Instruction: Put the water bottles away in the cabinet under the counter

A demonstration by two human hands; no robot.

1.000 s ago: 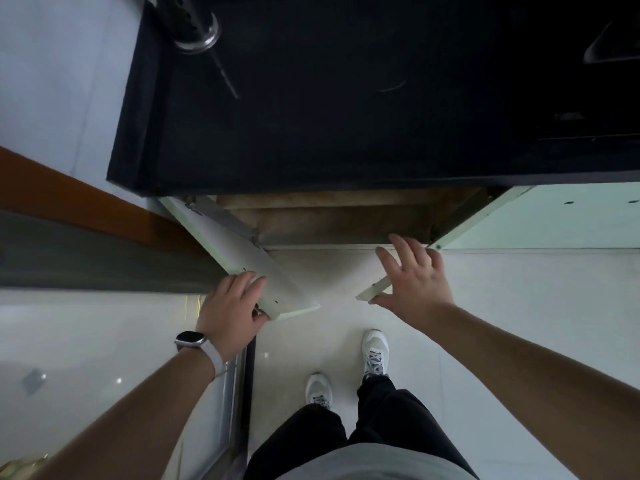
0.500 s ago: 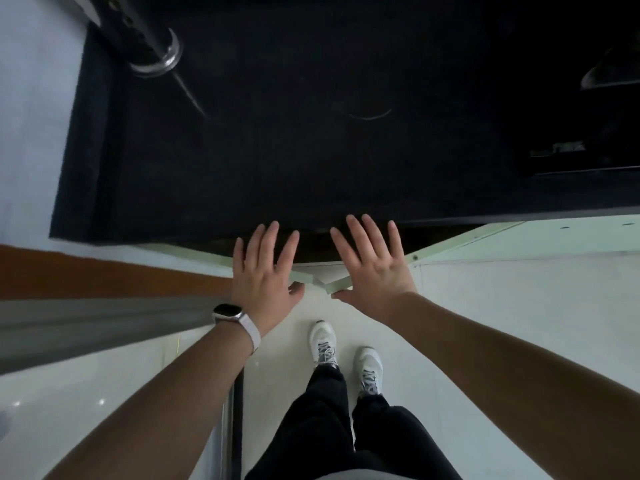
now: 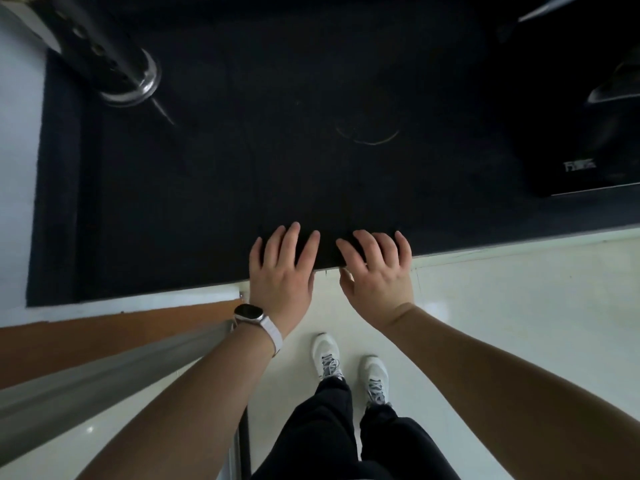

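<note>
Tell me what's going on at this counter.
A person stands at the black counter, left hand and right hand both flat, fingers spread, against the cabinet front just under its edge. The cabinet looks shut. No water bottles are in view, and neither hand holds anything.

The left hand (image 3: 280, 275) and right hand (image 3: 379, 277) are lying side by side at the counter's (image 3: 242, 188) front edge, fingers (image 3: 289, 242) over its top. A metal pole (image 3: 104, 53) is standing at the counter's back left. A cooker (image 3: 581, 150) is sitting on the counter's right end. Two shoes (image 3: 326, 355) are standing before the counter.
</note>
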